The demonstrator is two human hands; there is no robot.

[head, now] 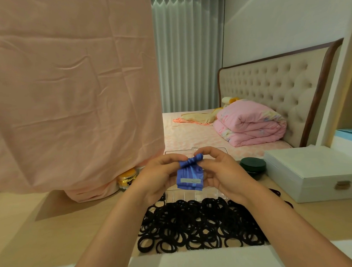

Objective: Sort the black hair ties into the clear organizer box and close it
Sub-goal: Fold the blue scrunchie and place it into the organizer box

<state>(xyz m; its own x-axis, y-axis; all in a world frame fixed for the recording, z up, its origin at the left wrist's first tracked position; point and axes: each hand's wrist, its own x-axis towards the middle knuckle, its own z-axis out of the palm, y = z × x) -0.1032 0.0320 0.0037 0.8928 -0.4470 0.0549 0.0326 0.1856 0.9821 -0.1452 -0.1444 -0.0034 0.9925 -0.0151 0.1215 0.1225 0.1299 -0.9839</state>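
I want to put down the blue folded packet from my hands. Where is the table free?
The blue packet should fit on the bare tabletop left of the hair ties, bordered behind by the pink cloth. The centre is crowded with ties and the clear organizer box; the right side with the dark round jar and the white box.

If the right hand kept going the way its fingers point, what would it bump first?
The right hand points left at the blue packet it is pinching, so that comes first, then probably the left hand on the other side. Depth is hard to judge.
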